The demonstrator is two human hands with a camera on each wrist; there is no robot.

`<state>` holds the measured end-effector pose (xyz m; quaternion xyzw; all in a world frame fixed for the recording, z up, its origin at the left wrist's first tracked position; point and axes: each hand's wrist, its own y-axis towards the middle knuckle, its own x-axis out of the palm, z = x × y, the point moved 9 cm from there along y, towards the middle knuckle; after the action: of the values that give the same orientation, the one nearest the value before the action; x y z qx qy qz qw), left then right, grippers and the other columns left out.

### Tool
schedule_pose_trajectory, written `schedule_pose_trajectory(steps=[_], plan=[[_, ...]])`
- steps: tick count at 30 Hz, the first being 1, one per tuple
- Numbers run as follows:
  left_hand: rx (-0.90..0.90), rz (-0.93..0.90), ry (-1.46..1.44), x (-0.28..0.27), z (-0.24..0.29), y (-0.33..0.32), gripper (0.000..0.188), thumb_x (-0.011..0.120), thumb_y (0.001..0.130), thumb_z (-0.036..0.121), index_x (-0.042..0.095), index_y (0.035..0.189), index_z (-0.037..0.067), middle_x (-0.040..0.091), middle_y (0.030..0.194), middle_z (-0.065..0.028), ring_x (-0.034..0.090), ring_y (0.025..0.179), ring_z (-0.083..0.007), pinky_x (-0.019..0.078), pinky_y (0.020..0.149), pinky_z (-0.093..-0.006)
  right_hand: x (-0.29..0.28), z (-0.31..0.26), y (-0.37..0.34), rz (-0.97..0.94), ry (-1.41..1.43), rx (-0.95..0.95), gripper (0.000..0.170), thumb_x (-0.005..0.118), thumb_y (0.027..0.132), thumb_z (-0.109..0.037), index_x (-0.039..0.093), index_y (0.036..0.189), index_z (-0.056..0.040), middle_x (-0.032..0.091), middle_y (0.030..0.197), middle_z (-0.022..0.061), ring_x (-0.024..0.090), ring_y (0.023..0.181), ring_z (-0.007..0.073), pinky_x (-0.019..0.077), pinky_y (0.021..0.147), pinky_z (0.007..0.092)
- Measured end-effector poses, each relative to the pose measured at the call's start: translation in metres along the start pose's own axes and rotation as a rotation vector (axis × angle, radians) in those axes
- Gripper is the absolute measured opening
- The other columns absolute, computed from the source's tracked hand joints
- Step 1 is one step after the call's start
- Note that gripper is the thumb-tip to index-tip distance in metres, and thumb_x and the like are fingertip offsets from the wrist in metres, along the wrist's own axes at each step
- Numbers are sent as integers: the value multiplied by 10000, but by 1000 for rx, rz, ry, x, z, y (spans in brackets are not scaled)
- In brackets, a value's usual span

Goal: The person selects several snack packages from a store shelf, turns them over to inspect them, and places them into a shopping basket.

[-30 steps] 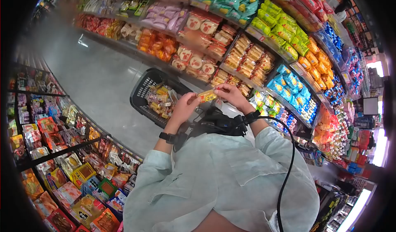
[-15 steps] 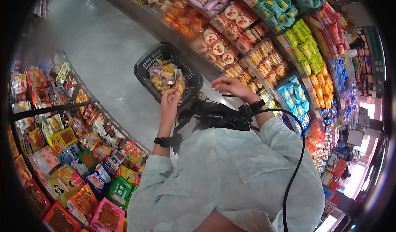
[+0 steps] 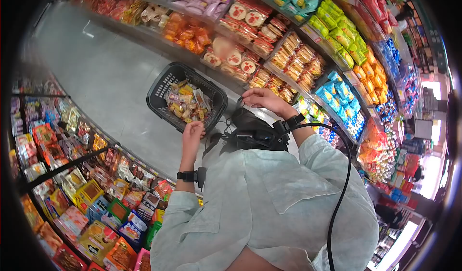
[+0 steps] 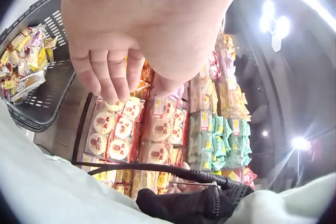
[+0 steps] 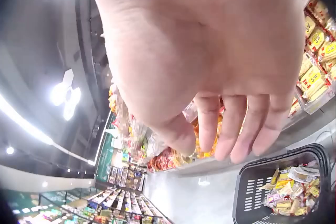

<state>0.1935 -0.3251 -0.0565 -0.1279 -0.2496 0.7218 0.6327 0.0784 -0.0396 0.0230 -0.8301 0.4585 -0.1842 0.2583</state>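
In the head view, the basket sits ahead of you against the grey floor, its small packets heaped inside. Your left hand is at the basket's near edge, fingers loosely bent; I cannot tell whether they touch the rim. Your right hand is just beside the basket, on the shelf's side, fingers relaxed and pointing towards it. The shelf curves past with white round packs, then yellow, green and blue ones. You wear a black strap on each wrist, and a cable runs down your right side.

In the left wrist view, your palm faces the camera and four fingers hang close together, slightly bent, with the shelf behind them; the basket is well over to the left.

In the right wrist view, your fingers hang slack and slightly apart, the thumb out to one side, and the basket lies below them at lower right.
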Motion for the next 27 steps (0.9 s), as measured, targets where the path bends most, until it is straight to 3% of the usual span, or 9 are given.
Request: schedule_pose_trajectory(steps=[9,13,15,18,21,25,27], plan=[[-9,-133,287,101,24,64,265,630,1012,253,629,1166,37,675,965,-22,630,875,-99,500,776,-258,-173,41,-7,396,453,-76,251,617,991,-136,614,1224,-43,685,1062,29,664,917,123,546,846,280],[-47,-145,358,148,47,82,247,622,1020,220,635,1182,33,676,972,-23,636,898,-103,505,786,-247,-243,55,-4,484,622,-91,344,643,973,-111,532,1296,-70,686,1064,57,661,926,124,544,821,278],[-34,-138,463,169,65,91,248,623,1021,213,635,1189,31,674,983,-19,636,903,-103,505,793,-245,-269,57,2,515,641,-96,472,650,968,-109,455,1398,-91,689,1045,78,658,932,136,543,810,287],[-49,-89,401,205,91,104,223,670,981,186,657,1140,31,654,941,9,589,853,-72,471,762,-231,-299,50,11,570,595,-129,602,644,963,-109,357,1492,-84,683,1055,90,651,947,156,540,813,308],[55,-135,484,238,102,123,236,663,986,189,649,1158,27,628,922,15,573,846,-65,464,737,-229,-314,63,43,468,559,-185,663,642,948,-100,320,1527,-94,679,1099,100,646,958,169,539,831,323],[123,-218,543,286,110,133,253,659,991,174,626,1185,15,617,917,11,567,835,-69,469,743,-234,-320,69,53,499,507,-153,690,653,931,-94,349,1550,-95,659,1204,127,635,1023,183,540,872,332],[43,-250,539,307,111,135,270,666,988,175,617,1202,17,618,925,5,569,836,-74,472,758,-237,-325,69,47,519,513,-185,623,669,932,-92,435,1509,-97,653,1239,130,630,1055,175,542,877,326]])
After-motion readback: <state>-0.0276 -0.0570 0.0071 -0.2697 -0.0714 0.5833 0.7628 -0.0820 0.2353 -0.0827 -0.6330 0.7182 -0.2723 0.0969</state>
